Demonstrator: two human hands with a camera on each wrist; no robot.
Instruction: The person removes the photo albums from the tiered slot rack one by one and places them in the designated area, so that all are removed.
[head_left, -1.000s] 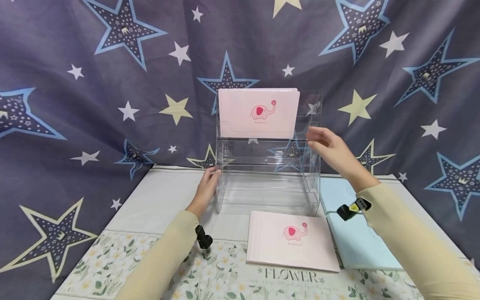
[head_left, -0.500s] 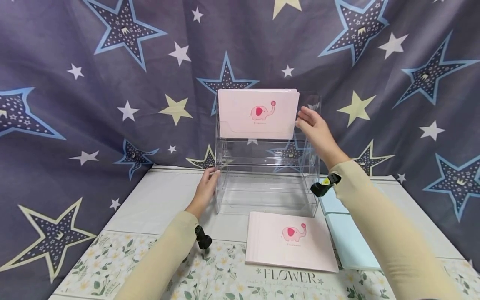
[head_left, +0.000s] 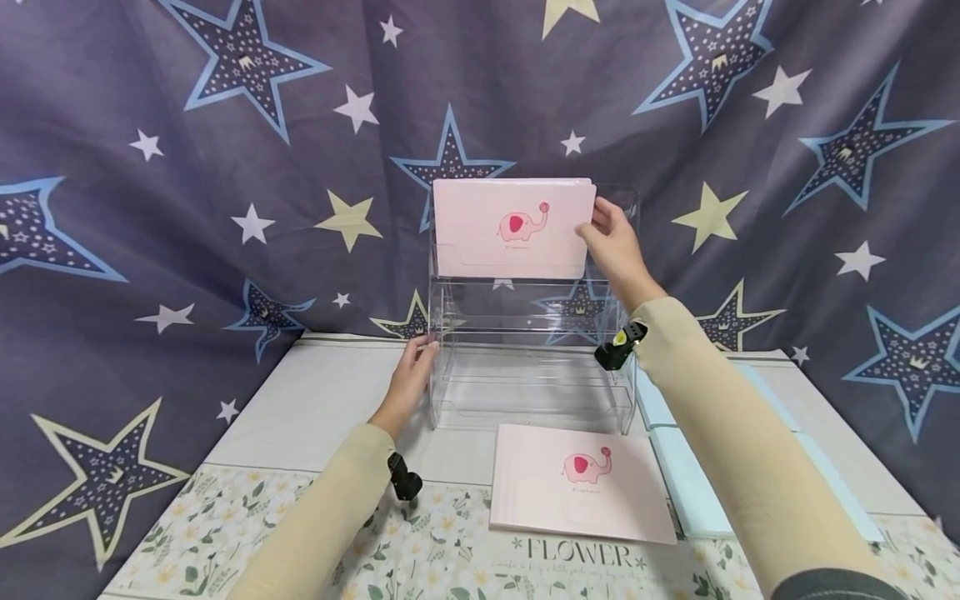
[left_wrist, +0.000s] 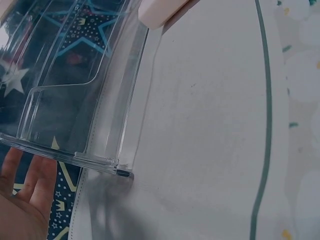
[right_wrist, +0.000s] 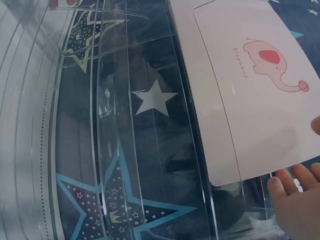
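Observation:
A clear acrylic tiered rack [head_left: 525,392] stands on the table against the curtain. Pink elephant-print notebooks [head_left: 480,221] stand upright in its top tier, toward the left. My right hand [head_left: 615,246] is at their right edge, thumb over the front cover and fingers at the edge and behind, pinching them. In the right wrist view, fingertips [right_wrist: 282,182] meet that edge. My left hand [head_left: 408,379] rests against the rack's left side. The left wrist view shows its fingers [left_wrist: 42,180] straight along the side panel. More pink notebooks [head_left: 540,492] lie stacked flat before the rack.
Light-blue notebooks [head_left: 686,483] lie at the right, partly hidden under my right forearm. The table carries a white and floral cloth [head_left: 420,542]. A star-patterned curtain [head_left: 300,167] hangs close behind the rack.
My right hand has moved left and up from beside the rack to the right edge of the upright pink notebooks. The left hand has stayed at the rack's side.

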